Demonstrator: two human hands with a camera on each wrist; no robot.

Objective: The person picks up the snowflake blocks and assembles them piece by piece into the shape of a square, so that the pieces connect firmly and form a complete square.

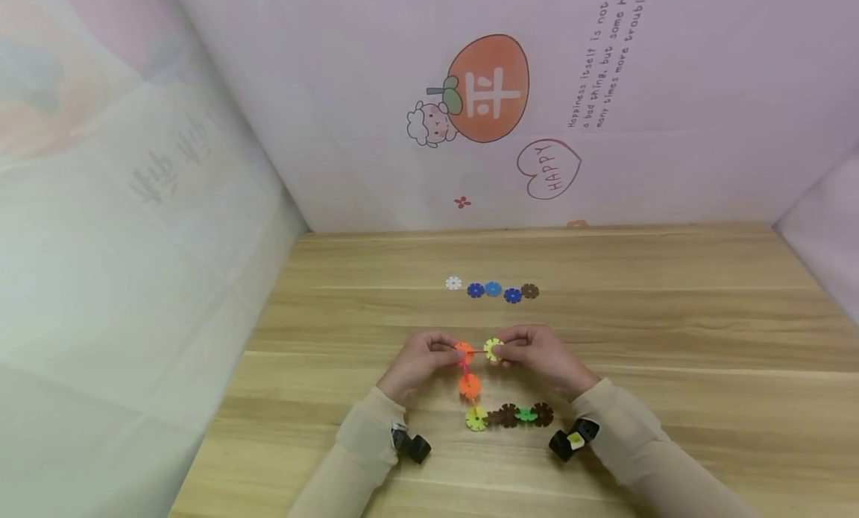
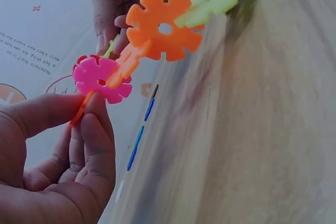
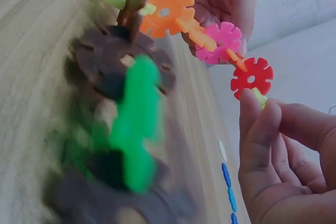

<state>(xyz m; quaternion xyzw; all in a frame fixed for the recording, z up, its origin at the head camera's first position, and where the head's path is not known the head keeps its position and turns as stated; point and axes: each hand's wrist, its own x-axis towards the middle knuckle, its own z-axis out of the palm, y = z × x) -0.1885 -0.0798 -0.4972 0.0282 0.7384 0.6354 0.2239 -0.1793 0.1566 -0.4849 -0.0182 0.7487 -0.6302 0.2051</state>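
Slotted, flower-shaped plastic discs are joined in a chain in front of the person. At its upper left, the left hand pinches an orange disc between thumb and fingers. The right hand pinches a yellow disc at the chain's end. A red disc links these two, edge-on in the head view. Below the left hand run a pink disc, a larger-looking orange disc and a yellow disc. From there brown discs and a green disc extend rightward.
Beyond the hands, a loose row lies on the wooden table: a white disc, two dark blue discs, a light blue disc and a brown disc. Printed cloth hangs behind the table and along its sides.
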